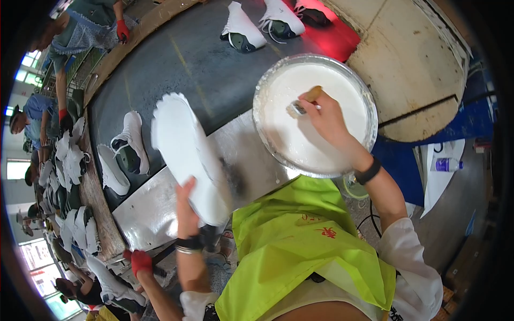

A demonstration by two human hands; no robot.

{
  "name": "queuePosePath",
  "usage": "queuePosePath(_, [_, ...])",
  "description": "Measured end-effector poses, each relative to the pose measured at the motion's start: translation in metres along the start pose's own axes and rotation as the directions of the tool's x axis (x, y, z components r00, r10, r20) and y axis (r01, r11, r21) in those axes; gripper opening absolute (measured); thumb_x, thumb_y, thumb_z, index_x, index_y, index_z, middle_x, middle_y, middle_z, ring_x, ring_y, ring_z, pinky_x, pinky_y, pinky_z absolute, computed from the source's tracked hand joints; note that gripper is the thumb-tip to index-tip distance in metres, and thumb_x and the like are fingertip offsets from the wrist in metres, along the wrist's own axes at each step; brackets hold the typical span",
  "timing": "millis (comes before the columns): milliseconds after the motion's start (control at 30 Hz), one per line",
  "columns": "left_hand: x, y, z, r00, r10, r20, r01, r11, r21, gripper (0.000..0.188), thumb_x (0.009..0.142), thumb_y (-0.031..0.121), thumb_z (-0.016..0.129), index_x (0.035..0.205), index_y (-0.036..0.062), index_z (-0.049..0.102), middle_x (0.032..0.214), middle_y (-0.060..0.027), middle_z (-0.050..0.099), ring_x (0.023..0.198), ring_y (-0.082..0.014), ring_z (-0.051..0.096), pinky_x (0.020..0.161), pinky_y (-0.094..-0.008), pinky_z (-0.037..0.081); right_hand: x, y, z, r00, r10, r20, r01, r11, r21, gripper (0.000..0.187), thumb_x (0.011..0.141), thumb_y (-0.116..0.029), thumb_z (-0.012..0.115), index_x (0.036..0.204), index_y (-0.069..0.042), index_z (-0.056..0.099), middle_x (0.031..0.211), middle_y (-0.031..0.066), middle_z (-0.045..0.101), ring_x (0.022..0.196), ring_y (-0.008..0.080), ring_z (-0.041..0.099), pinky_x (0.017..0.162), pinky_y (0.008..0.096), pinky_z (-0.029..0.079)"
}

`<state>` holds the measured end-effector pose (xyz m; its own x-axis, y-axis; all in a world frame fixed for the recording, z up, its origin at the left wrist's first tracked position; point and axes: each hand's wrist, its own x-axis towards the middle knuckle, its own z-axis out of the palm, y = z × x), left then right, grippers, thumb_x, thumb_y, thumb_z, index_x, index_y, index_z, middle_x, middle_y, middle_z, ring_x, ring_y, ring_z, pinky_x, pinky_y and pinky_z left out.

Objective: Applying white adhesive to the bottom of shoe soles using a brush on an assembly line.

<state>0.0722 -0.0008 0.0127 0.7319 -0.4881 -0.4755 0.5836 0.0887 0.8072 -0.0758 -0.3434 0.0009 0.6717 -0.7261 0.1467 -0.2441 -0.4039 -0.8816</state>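
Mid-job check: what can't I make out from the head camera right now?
All in the head view:
Left hand: most fingers hidden behind the long white shoe sole.
The sole's far face: turned away from the camera.
Flat bristle brush with a metal ferrule: handle partly covered by the right hand.
Round silver metal bowl: its floor covered by opaque white liquid.
White-and-dark shoe under red light: cut off by the upper edge.

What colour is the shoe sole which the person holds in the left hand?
The shoe sole is white; the head view shows it best.
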Motion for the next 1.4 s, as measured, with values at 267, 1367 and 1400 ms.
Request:
queuePosePath(267, [-0.044,-0.079,0.021,0.976,0.016,0.218,-0.038,0.994,0.098,0.067,0.077,0.017,0.076,0.134,-0.0004,0.045,0.119,-0.0127,0.06,0.104,-0.0211,0.061,0.088,-0.0354,0.051,0.001,-0.018,-0.009,0.997,-0.076,0.0,0.076,0.992,-0.102,0.022,0.091,-0.024,0.061,0.091,-0.002,0.065,0.081,0.0165,0.068,0.075,0.0323,0.066,0.069,0.0399,0.05])
queuePosePath(1367, [-0.021,-0.104,0.053,0.972,0.179,0.155,-0.22,0.926,0.306,0.095,0.07,0.023,0.081,0.149,0.0041,0.031,0.12,-0.016,0.045,0.113,-0.0277,0.048,0.097,-0.0395,0.043,-0.068,-0.105,0.065,0.998,-0.066,-0.008,0.066,0.985,0.158,0.027,0.092,-0.021,0.06,0.098,0.006,0.061,0.081,0.0205,0.067,0.075,0.0319,0.068,0.066,0.0387,0.051])
queuePosePath(1400, [-0.019,-0.109,0.052,0.971,0.179,0.158,-0.22,0.926,0.306,0.095,0.07,0.023,0.081,0.149,0.0041,0.031,0.12,-0.016,0.045,0.113,-0.0277,0.048,0.097,-0.0395,0.043,-0.07,-0.105,0.066,0.999,-0.039,0.011,0.036,0.977,0.209,0.027,0.092,-0.021,0.06,0.098,0.006,0.062,0.08,0.0205,0.067,0.074,0.0313,0.068,0.066,0.0383,0.051])
